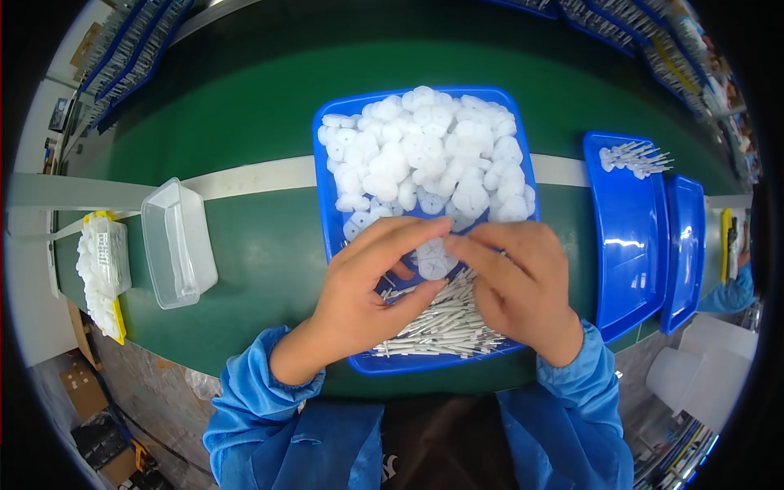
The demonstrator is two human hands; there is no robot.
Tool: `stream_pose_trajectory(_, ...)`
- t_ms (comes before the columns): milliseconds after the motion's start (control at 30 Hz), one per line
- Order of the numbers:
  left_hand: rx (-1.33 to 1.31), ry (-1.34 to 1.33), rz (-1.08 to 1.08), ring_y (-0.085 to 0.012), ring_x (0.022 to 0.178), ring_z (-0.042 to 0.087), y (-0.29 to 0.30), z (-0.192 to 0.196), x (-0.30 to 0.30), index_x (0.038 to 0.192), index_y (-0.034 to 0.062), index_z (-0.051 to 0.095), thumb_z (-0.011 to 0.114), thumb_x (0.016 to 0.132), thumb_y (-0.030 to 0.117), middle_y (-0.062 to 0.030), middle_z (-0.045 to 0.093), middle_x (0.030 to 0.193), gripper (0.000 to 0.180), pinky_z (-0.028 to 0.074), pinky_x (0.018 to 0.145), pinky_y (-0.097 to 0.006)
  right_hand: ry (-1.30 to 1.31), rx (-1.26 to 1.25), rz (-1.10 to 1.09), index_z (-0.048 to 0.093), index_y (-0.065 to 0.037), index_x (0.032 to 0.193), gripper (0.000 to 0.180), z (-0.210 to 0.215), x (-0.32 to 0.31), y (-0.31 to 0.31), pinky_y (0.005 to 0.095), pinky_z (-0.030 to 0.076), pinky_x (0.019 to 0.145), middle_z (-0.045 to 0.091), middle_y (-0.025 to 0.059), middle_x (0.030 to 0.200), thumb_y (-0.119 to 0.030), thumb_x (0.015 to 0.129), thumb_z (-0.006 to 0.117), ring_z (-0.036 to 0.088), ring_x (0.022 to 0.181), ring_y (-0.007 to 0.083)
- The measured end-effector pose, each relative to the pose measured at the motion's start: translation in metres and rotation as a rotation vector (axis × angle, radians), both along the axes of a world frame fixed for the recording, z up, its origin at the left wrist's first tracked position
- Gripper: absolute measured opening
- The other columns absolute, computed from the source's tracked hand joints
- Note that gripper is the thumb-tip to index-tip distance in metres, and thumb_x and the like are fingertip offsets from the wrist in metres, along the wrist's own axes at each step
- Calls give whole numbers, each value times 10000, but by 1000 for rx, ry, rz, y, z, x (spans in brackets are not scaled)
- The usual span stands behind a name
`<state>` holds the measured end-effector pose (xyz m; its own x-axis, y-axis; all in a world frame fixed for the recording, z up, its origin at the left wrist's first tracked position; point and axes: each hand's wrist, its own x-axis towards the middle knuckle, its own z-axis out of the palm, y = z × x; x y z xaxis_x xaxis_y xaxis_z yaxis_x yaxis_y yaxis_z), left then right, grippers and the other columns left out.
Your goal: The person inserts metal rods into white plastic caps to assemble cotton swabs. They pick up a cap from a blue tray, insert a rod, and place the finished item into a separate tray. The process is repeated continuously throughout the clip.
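A white, translucent flower-shaped plastic piece (435,261) is held over the middle of the blue tray (320,163). My left hand (359,286) grips it between the thumb below and the fingers above. At its upper right edge, my right hand (523,286) is closed in a pinch; whatever sits between those fingertips is too small and covered to name. Behind my hands, the tray carries a heap of similar white flower-shaped pieces (425,147). Nearer to me in the same tray lies a pile of thin white sticks (445,322), partly hidden by my hands.
Left on the green table (253,245) stands a clear plastic tub (180,245), with a yellow-edged tray of white pieces (102,269) beyond. To the right are two blue trays (629,245), (684,253); the nearer one carries a bunch of assembled stick pieces (637,158).
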<state>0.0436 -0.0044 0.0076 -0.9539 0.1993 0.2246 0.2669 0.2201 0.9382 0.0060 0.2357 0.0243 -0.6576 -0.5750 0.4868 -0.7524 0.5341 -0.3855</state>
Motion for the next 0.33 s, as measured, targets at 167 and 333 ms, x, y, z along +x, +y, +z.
stream_pose_trajectory(167, -116, 96, -9, -308, 1183, 740, 1, 7, 0, 1464, 75, 719, 873, 857, -2, -105, 758, 1420, 631, 611, 849, -346, -375, -265, -42, 810, -64, 1211, 368, 5, 1, 4, 348, 569, 726, 758, 78, 1006, 17, 853, 827, 734, 823, 202)
stream_pose_trajectory(333, -351, 393, -75, -407, 1423, 637, -6, 0, 2, 1476, 98, 716, 904, 836, 68, -97, 757, 1452, 667, 559, 1106, -384, -743, -266, 162, 799, -33, 1215, 282, 12, -13, 7, 306, 588, 724, 772, 97, 996, -11, 935, 829, 748, 796, 195)
